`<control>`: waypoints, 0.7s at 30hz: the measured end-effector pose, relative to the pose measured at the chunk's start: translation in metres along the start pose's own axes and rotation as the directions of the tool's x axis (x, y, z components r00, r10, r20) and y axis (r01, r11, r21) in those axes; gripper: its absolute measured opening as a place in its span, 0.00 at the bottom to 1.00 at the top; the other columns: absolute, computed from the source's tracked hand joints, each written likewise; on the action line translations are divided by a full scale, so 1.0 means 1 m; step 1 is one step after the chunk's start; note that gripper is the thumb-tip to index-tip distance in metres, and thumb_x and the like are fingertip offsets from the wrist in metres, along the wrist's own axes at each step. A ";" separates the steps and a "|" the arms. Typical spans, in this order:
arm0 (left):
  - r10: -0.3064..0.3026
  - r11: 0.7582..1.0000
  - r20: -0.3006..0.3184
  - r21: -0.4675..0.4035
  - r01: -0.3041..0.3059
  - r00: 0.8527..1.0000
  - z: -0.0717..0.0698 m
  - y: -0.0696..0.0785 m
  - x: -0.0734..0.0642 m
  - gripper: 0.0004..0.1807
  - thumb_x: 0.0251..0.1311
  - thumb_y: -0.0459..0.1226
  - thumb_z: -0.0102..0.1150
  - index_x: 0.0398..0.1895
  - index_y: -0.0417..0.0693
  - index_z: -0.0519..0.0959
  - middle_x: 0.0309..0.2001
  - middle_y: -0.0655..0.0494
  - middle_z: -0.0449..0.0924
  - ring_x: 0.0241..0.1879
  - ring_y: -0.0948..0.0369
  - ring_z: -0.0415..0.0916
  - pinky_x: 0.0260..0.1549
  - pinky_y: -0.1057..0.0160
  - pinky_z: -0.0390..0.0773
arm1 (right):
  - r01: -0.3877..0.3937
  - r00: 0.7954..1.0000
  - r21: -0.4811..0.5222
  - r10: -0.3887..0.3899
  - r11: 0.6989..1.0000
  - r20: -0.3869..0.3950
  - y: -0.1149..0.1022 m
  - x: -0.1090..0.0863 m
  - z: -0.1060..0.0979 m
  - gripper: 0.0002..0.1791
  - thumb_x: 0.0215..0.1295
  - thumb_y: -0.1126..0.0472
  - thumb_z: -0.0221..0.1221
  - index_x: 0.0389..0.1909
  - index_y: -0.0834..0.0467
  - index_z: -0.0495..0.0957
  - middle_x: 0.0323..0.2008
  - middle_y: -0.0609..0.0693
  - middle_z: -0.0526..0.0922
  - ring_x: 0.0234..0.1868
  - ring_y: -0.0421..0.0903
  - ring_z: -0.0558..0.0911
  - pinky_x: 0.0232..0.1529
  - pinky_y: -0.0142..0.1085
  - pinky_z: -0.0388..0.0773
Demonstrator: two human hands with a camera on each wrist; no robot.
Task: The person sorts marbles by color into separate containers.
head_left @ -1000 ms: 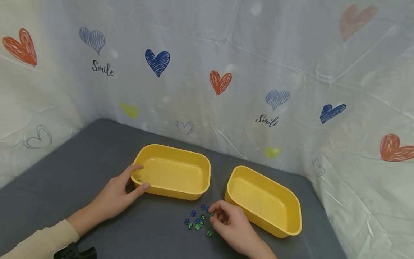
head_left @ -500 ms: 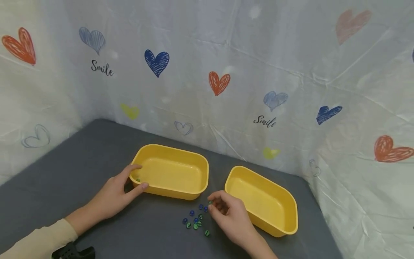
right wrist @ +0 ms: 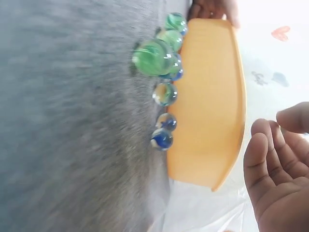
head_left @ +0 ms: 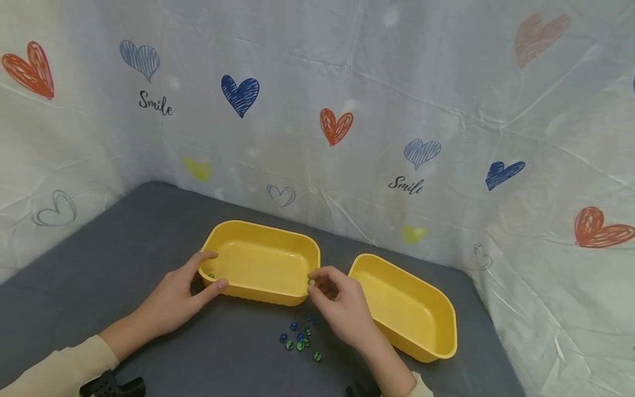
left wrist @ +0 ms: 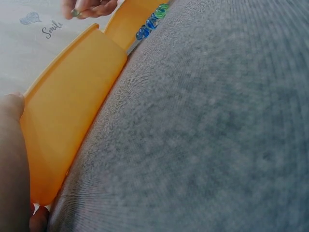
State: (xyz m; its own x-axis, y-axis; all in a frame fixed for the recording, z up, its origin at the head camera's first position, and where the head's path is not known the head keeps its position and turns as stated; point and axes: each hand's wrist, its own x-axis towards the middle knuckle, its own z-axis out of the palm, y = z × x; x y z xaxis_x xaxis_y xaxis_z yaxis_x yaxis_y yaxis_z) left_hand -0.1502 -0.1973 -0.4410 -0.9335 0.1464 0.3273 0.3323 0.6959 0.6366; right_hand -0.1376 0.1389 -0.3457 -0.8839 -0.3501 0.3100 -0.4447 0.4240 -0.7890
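My left hand [head_left: 181, 298] grips the left end of a yellow plastic tub [head_left: 268, 297], thumb on the front rim and index finger over the end. A green marble [head_left: 211, 275] lies inside that tub near the hand. With thumb and fingertips my right hand [head_left: 344, 306] pinches another green marble [head_left: 311, 282], at the tub's right front corner. The left wrist view shows this pinched marble [left wrist: 75, 13] raised above the rim level. Several blue and green glass marbles [head_left: 300, 346] lie loose on the dark cloth in front of the tub.
A second yellow tub [head_left: 404, 325] stands angled to the right, just behind the right hand. Grey cloth [head_left: 213, 353] covers the table. Behind the table hangs a white curtain [head_left: 297, 66] printed with hearts.
My right hand has moved up and left with the green marble, from beside the loose marbles to the left tub's right corner. The left hand has stayed on the tub.
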 end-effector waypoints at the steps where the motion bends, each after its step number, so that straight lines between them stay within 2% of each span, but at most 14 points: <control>1: 0.000 1.000 0.001 0.000 0.000 1.000 0.000 0.000 0.000 0.37 0.66 0.58 0.58 0.71 0.51 0.62 0.44 0.59 0.80 0.37 0.65 0.76 0.38 0.54 0.76 | 0.003 1.000 0.005 -0.003 1.000 -0.004 -0.002 0.002 0.001 0.09 0.66 0.68 0.64 0.43 0.53 0.82 0.32 0.50 0.83 0.31 0.47 0.80 0.33 0.37 0.79; 6: -0.010 1.000 0.016 -0.012 0.010 1.000 0.001 0.001 -0.001 0.37 0.66 0.59 0.57 0.71 0.51 0.62 0.43 0.59 0.80 0.34 0.65 0.75 0.36 0.57 0.75 | -0.018 1.000 0.019 0.018 1.000 -0.015 -0.001 0.012 0.005 0.08 0.67 0.66 0.63 0.45 0.54 0.82 0.35 0.49 0.83 0.34 0.47 0.80 0.35 0.38 0.79; 11: -0.015 1.000 0.018 -0.019 0.015 1.000 0.002 0.000 -0.002 0.37 0.66 0.59 0.58 0.71 0.52 0.62 0.44 0.58 0.80 0.33 0.64 0.74 0.34 0.59 0.73 | -0.050 0.999 0.041 0.050 0.998 0.003 0.024 0.028 0.015 0.08 0.68 0.61 0.64 0.46 0.51 0.82 0.35 0.47 0.83 0.35 0.46 0.80 0.34 0.37 0.79; 16: -0.009 1.000 0.010 -0.016 0.010 1.000 0.002 0.000 -0.002 0.37 0.66 0.58 0.58 0.71 0.52 0.62 0.44 0.58 0.80 0.34 0.64 0.74 0.35 0.58 0.74 | -0.036 0.998 0.060 0.032 0.998 0.056 0.040 0.038 0.022 0.08 0.69 0.55 0.63 0.47 0.47 0.82 0.36 0.45 0.82 0.37 0.43 0.80 0.36 0.37 0.79; 19: 0.008 1.000 -0.005 -0.014 -0.008 1.000 0.001 0.001 -0.001 0.36 0.66 0.57 0.59 0.71 0.51 0.62 0.46 0.56 0.80 0.36 0.65 0.75 0.36 0.57 0.75 | -0.012 0.998 0.030 0.010 0.999 0.067 0.043 0.041 0.023 0.10 0.69 0.54 0.63 0.49 0.49 0.82 0.36 0.44 0.82 0.37 0.43 0.80 0.37 0.37 0.79; 21: 0.012 1.000 -0.003 -0.020 -0.012 1.000 0.000 0.002 -0.001 0.36 0.67 0.57 0.59 0.71 0.51 0.62 0.44 0.57 0.80 0.34 0.64 0.75 0.35 0.58 0.75 | -0.004 0.998 0.019 0.002 1.000 0.070 0.046 0.041 0.024 0.11 0.70 0.53 0.62 0.50 0.51 0.82 0.37 0.43 0.82 0.37 0.42 0.80 0.37 0.38 0.79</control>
State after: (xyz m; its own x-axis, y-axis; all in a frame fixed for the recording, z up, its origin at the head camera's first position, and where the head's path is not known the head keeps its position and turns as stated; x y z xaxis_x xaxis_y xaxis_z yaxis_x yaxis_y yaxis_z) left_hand -0.1491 -0.1960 -0.4404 -0.9292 0.1523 0.3367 0.3457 0.6801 0.6464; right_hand -0.1910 0.1239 -0.3813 -0.8728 -0.4063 0.2704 -0.4386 0.4097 -0.7999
